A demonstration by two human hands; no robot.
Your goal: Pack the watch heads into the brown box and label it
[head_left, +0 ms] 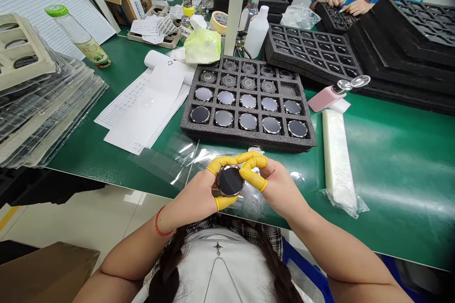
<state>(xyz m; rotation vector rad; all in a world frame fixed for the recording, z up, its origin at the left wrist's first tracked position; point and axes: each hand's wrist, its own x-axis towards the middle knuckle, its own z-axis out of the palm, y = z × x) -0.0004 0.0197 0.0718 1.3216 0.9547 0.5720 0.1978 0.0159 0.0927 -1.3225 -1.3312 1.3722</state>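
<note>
A round watch face [230, 181] with a dark screen and silver rim is held over the table's near edge. My left hand [199, 194] grips it from the left, with yellow finger cots above and below the rim. Closed at its upper right edge, my right hand [275, 182] touches the rim with fingers in yellow cots. Just beyond both hands lies a black foam tray [245, 140]. Its front two rows hold watch faces with screens up; the rows behind hold round pieces showing patterned backs. One compartment at the right of the tray has nothing in it.
Clear plastic film [174, 158] lies by my hands. Papers [145, 109] and stacked plastic trays [42, 104] are to the left. A pink pump bottle [325, 98] and white wrapped block [337, 156] stand right. A co-worker's hands [357, 7] work at another tray behind.
</note>
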